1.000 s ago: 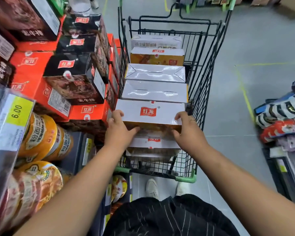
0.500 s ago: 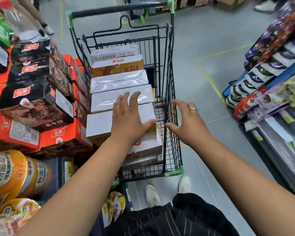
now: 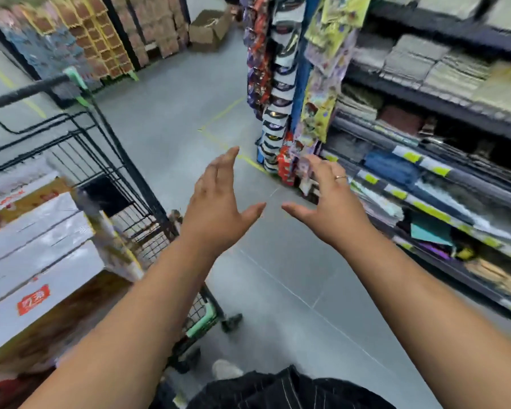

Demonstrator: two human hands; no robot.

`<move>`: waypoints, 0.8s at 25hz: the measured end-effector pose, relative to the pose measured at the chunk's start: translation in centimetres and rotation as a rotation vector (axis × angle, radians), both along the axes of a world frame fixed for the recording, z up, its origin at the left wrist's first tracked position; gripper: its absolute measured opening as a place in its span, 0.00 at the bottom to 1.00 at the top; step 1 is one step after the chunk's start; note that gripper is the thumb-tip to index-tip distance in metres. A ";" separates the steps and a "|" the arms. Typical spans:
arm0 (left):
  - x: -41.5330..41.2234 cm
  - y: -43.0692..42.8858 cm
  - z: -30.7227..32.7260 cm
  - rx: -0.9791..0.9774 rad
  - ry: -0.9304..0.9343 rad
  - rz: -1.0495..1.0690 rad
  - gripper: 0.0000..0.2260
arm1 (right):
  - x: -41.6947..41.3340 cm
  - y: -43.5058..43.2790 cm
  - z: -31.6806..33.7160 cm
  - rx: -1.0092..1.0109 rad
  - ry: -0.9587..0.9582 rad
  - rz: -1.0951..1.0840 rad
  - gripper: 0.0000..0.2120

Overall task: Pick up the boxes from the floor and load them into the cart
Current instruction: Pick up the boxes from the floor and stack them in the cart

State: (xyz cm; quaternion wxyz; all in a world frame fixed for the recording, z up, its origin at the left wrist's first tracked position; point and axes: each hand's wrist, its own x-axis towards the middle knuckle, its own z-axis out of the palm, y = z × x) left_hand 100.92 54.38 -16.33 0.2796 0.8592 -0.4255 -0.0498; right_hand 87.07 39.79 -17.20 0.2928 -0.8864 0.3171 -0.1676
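The black wire cart [image 3: 121, 160] with green corner guards stands at the left, holding several white-topped boxes [image 3: 39, 249] with red labels. My left hand [image 3: 216, 208] hovers just right of the cart's side, fingers spread, holding nothing. My right hand [image 3: 328, 202], a ring on one finger, is raised beside it over the grey floor, fingers loosely bent and empty. Both hands are apart from the boxes. No box on the floor shows in this view.
Shelves [image 3: 425, 160] of packaged goods run along the right, with hanging snack bags [image 3: 275, 93] at their end. A brown carton [image 3: 210, 28] lies on the floor far back. Stacked goods [image 3: 95, 33] line the far left. Grey floor [image 3: 278, 290] lies ahead.
My view has swung right, away from the cart. My left hand has lifted off the top box and both hands have moved right over the floor.
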 end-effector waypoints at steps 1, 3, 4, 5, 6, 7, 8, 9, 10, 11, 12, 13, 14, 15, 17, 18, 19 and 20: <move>-2.0 -2.4 0.4 -0.005 -0.009 -0.056 0.42 | -2.7 -1.7 0.5 0.001 0.000 -0.042 0.41; -6.8 -7.1 1.3 -0.025 -0.011 -0.156 0.42 | -8.3 -5.2 1.6 0.001 -0.008 -0.122 0.41; -8.9 -9.0 1.7 -0.041 -0.001 -0.187 0.42 | -10.8 -6.6 2.0 -0.004 -0.015 -0.155 0.40; -10.9 -10.7 2.0 -0.056 0.006 -0.212 0.42 | -13.1 -7.9 2.4 -0.008 -0.020 -0.186 0.40; -13.4 -12.8 2.3 -0.071 0.006 -0.250 0.42 | -15.9 -9.5 2.9 -0.014 -0.029 -0.225 0.39; -15.7 -15.0 2.4 -0.079 0.005 -0.294 0.42 | -18.7 -11.0 3.3 -0.020 -0.037 -0.266 0.39; -18.0 -17.0 2.6 -0.080 0.002 -0.338 0.43 | -21.4 -12.4 3.6 -0.024 -0.038 -0.307 0.39; -20.3 -19.0 3.0 -0.080 0.000 -0.377 0.43 | -24.0 -13.7 4.0 -0.030 -0.039 -0.348 0.39; -22.4 -20.8 3.4 -0.082 -0.006 -0.414 0.43 | -26.5 -14.9 4.4 -0.035 -0.039 -0.386 0.39; -24.4 -22.4 3.8 -0.087 -0.015 -0.452 0.43 | -28.7 -15.9 4.8 -0.035 -0.041 -0.425 0.39; -26.0 -23.7 4.3 -0.099 -0.027 -0.490 0.42 | -30.6 -16.8 5.2 -0.032 -0.047 -0.460 0.39; -27.3 -24.9 4.6 -0.112 -0.035 -0.528 0.42 | -32.3 -17.5 5.5 -0.030 -0.059 -0.490 0.39; -28.8 -26.2 5.0 -0.114 -0.038 -0.572 0.41 | -34.1 -18.2 5.8 -0.026 -0.075 -0.526 0.39; -30.2 -27.5 5.2 -0.107 -0.039 -0.615 0.41 | -35.8 -18.8 6.0 -0.020 -0.093 -0.566 0.39; -32.6 -30.4 5.5 -0.086 -0.038 -0.707 0.40 | -39.0 -19.8 6.0 -0.006 -0.121 -0.650 0.40; -33.9 -31.9 5.7 -0.080 -0.041 -0.752 0.40 | -40.5 -20.3 5.9 -0.010 -0.126 -0.691 0.40; -35.1 -33.5 5.8 -0.079 -0.049 -0.797 0.40 | -41.9 -20.8 5.9 -0.019 -0.128 -0.729 0.40; -36.3 -34.8 5.9 -0.079 -0.056 -0.836 0.40 | -43.1 -21.2 6.0 -0.022 -0.128 -0.760 0.40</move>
